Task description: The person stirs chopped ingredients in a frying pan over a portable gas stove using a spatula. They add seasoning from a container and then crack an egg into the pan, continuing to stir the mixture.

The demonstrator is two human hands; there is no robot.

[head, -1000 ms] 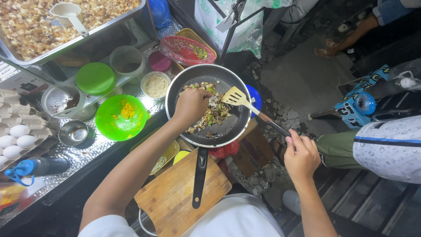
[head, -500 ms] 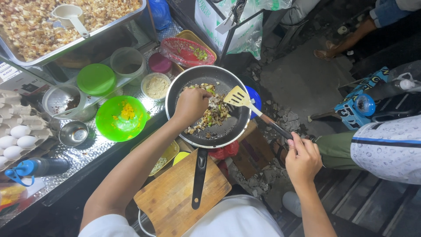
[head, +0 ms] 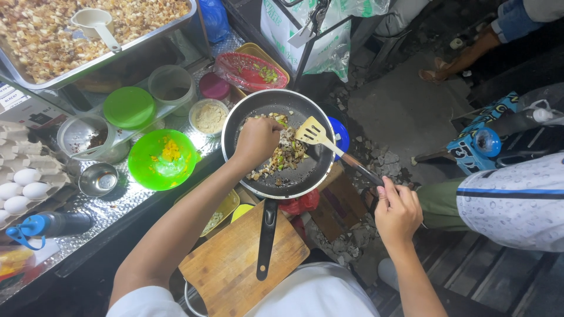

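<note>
A cluttered metal counter (head: pixel 126 202) carries a green bowl (head: pixel 162 158), tubs and eggs (head: pixel 23 182), with a black frying pan (head: pixel 279 141) just beside it. Over the last second the yellow slotted spatula (head: pixel 317 135), gripped by its handle in the right hand (head: pixel 396 211), has edged inward over the chopped filling (head: pixel 282 152), so the stirring looks under way. The left hand (head: pixel 255 141) hovers bunched over that pale, green-flecked heap; whether it pinches anything, I cannot tell.

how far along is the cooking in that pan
Done: chopped filling already lies in the black pan. In hand: the left hand is closed over the food with fingers pinched, and the right hand holds the slotted spatula at the pile's edge. Left, probably: the eggs sit uncracked in their tray.
</note>
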